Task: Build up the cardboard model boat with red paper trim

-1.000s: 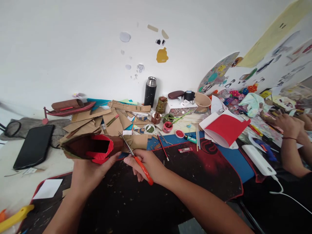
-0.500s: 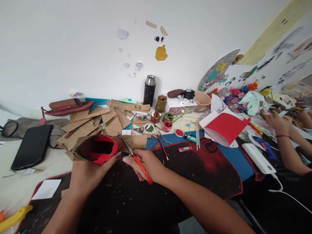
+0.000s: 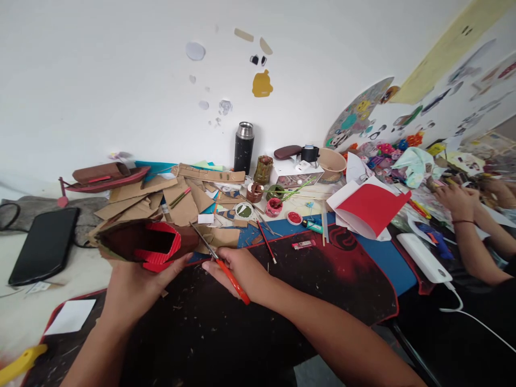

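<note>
My left hand point(image 3: 139, 290) is wrapped round the underside of a brown and green cardboard piece point(image 3: 124, 236) with an opening lined in red corrugated card point(image 3: 171, 248). Its thumb lies along the near right side. In my right hand point(image 3: 242, 271) is a pair of scissors point(image 3: 233, 280) with red-orange handles, the fingers closed around them. The blades point up and left, their tips close to the piece's right end; whether they touch it I cannot tell. Behind the piece are several cardboard scraps point(image 3: 137, 207).
A model boat point(image 3: 108, 177) and a black phone point(image 3: 44, 244) are on the left. Paint pots point(image 3: 274, 207), a paintbrush point(image 3: 266, 242) and a black flask point(image 3: 244, 148) stand or lie beyond my hands. At right, another person's hands point(image 3: 455, 201) work near a white power strip point(image 3: 423, 258).
The cardboard piece and my left hand have shifted left and the piece has turned slightly. The scissors have moved a little left with my right hand. The whole view has shifted slightly.
</note>
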{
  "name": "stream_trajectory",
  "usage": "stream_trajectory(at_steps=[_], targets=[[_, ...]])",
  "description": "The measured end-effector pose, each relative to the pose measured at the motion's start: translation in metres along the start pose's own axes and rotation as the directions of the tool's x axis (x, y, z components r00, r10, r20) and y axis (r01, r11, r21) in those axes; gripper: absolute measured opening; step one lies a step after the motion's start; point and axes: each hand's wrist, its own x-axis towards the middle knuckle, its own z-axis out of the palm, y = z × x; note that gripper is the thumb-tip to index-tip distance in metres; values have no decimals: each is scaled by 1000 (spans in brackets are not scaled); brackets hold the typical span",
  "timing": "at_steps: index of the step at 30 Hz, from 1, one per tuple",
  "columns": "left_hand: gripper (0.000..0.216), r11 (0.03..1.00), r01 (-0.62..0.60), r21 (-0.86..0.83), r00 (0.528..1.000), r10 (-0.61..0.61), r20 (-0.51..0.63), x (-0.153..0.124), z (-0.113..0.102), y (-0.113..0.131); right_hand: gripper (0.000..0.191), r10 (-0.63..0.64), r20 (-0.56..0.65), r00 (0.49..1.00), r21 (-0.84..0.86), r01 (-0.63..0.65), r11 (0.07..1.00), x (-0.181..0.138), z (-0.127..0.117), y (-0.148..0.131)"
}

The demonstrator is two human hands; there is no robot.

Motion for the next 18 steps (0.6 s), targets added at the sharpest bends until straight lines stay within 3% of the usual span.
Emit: stream_trajectory(at_steps=[5,12,14,18], targets=[[51,996,80,-37,993,-76,87,4,-9,1,40,13,15,1000,-69,-12,998,0,-1,2],[53,986,102,-135,989,-86,117,9,-18,3,38,48,27,998,-163,-43,986,-1,-4,-2],[52,985,107,-137,988,-90,129,8,-18,2,40,88,53,995,-120,-81,990,-3,-7,-2],[48,980,102,-172,987,-79,139,6,-17,-1,42,172,217,961,131,-203,970,-7,-13,-3]])
